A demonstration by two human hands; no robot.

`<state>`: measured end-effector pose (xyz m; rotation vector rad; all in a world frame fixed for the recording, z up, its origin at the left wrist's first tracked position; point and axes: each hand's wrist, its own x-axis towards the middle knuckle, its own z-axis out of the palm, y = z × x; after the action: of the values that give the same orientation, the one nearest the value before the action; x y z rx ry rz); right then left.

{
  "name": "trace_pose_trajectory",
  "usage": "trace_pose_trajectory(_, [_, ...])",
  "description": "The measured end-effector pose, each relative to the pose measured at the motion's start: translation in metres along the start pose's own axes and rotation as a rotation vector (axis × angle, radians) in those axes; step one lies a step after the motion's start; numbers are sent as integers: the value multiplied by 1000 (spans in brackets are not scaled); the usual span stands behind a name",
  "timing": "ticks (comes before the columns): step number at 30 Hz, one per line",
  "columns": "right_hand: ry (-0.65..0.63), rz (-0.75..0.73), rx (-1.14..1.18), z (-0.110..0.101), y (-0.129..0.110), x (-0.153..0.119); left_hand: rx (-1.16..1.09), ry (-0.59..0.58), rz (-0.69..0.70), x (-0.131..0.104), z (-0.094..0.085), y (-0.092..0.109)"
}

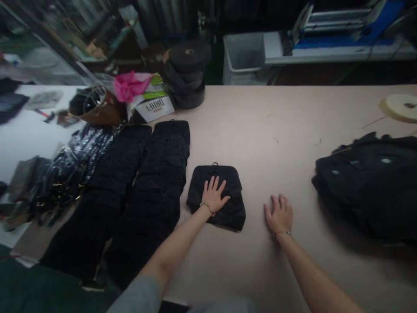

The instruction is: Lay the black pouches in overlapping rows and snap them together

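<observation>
Fingers [217, 184] of the left hand [213, 195] are spread and laid flat on top of a small folded black fabric piece [217, 196], pressing on it with an open palm rather than gripping it. That black piece lies on the pale beige table [260, 130], just in front of the person and a little left of centre, with a small loop or hook at its far edge. The left hand covers its middle, so the cloth shows on all sides of the fingers.

Beside it, the right hand [279, 214] rests palm down on the bare table with its fingers loosely extended and holding nothing. It lies near the folded piece but apart from it, with a strip of table between the two. Each wrist wears a thin bracelet.

Left of the folded piece, two long overlapping rows of stacked black fabric pieces [153, 174] run away from the person, the nearer row just beside the cloth under the left hand. To the far right sits a loose heap of dark garments [368, 182] with what seem to be small pale tags on it, though the view there is blurred. At the table's far edge stand a stack of black tape rolls [187, 74], a white carton with a pink bag [146, 93] on it, and a cream-coloured roll [399, 107].
</observation>
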<state>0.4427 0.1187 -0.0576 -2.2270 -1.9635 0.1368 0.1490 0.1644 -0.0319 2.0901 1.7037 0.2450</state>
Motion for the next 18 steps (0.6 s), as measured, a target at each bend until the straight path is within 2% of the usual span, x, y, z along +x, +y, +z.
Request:
trace_pose_trajectory(5, [21,-12,29,10,7,2,92,72,-25,167,-52,-59])
trace_pose_trajectory(7, [34,-18,45,14,13,5,117,89,-25,219,-66,-75])
trace_pose_trajectory(9, [33,-3,41,16,19,8,132,91,-15,254,-75,-82])
trace_pose_trajectory(11, [5,21,13,13,21,7,143,79,-2,268,-82,-79])
trace_pose_trajectory(13, [-53,46,-18,6,16,2,162,83,6,266,-86,-68])
trace_pose_trajectory(16, [-152,72,-7,-1,2,-5,205,193,13,241,-83,-52])
trace_pose_trajectory(18, [-167,85,37,-4,0,-3,224,256,78,209,-71,-40])
